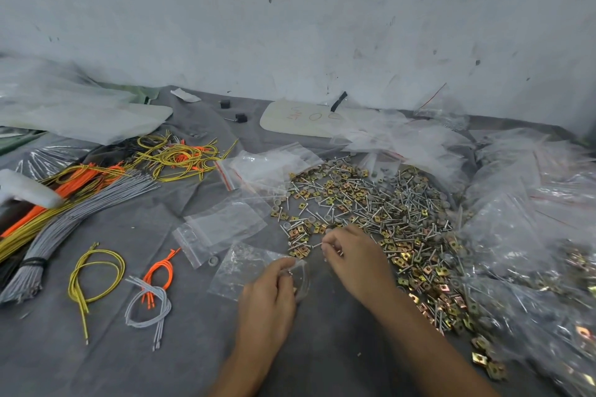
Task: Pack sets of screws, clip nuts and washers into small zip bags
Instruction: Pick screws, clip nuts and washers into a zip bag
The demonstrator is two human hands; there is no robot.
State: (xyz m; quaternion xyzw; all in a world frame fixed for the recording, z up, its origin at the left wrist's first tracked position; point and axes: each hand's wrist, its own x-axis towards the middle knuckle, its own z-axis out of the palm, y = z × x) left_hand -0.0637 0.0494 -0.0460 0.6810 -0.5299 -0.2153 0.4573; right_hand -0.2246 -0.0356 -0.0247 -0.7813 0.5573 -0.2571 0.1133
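Note:
A wide heap of silver screws, gold clip nuts and grey washers [371,203] covers the grey cloth right of centre. My left hand [269,300] grips the mouth of a small clear zip bag [245,267] lying on the cloth. My right hand [351,251] hovers at the heap's near edge, its fingers curled and pinching a screw or two. Several empty zip bags [222,226] with red strips lie just left of the heap.
Bundles of grey, orange and yellow wires [74,203] spread over the left. Small wire loops [96,277] lie at front left. Packed clear bags [532,235] pile up on the right. A white board with orange writing [303,119] leans by the wall.

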